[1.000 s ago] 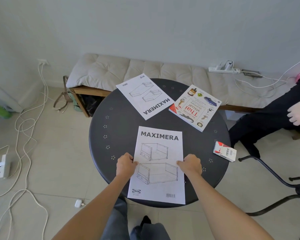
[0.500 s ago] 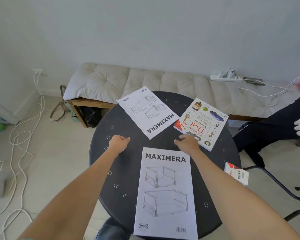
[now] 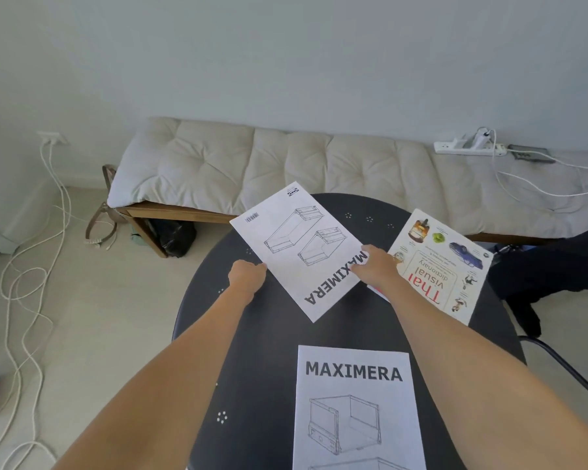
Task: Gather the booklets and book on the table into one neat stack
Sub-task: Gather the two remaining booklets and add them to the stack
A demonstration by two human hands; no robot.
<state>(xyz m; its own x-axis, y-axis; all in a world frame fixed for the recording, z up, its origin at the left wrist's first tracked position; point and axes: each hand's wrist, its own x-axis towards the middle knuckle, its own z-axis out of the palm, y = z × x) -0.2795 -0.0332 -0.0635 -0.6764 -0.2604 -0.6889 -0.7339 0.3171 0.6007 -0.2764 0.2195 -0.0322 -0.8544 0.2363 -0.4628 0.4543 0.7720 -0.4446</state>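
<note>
1. The left hand (image 3: 247, 276) curls at the far booklet (image 3: 299, 252)'s left edge; whether it grips cannot be told.
2. The right hand (image 3: 375, 266) presses flat on that booklet's right corner.
3. The near booklet (image 3: 357, 408) lies at the worktop (image 3: 262, 368)'s front.
4. The Thai book (image 3: 445, 266) lies far right.

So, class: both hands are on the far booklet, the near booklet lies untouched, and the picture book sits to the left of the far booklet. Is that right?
Not quite. In the head view the picture book sits to the right of the far booklet, not the left. The left hand and right hand are on it; the near booklet lies untouched.
</note>
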